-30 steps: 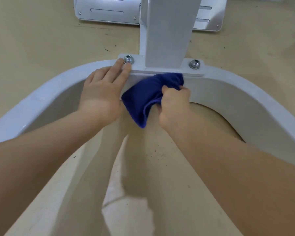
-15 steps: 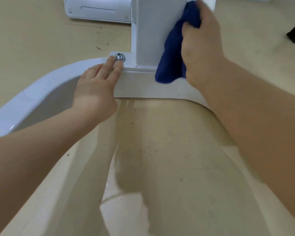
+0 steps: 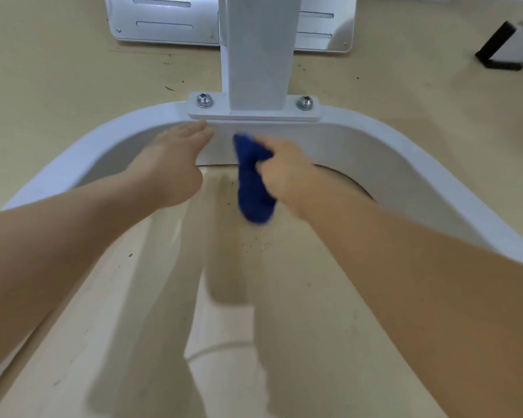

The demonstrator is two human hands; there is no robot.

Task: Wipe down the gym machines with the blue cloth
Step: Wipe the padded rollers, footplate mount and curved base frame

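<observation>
Left hand (image 3: 172,164) flat, right hand (image 3: 287,173) fisted.

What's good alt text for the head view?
Seen from above, a person's right hand grips a bunched blue cloth against the inner face of a white curved machine base, while the left hand rests open on that base just below a bolted white upright post. Two bolts flank the post; the beige floor is speckled with dirt.
</observation>
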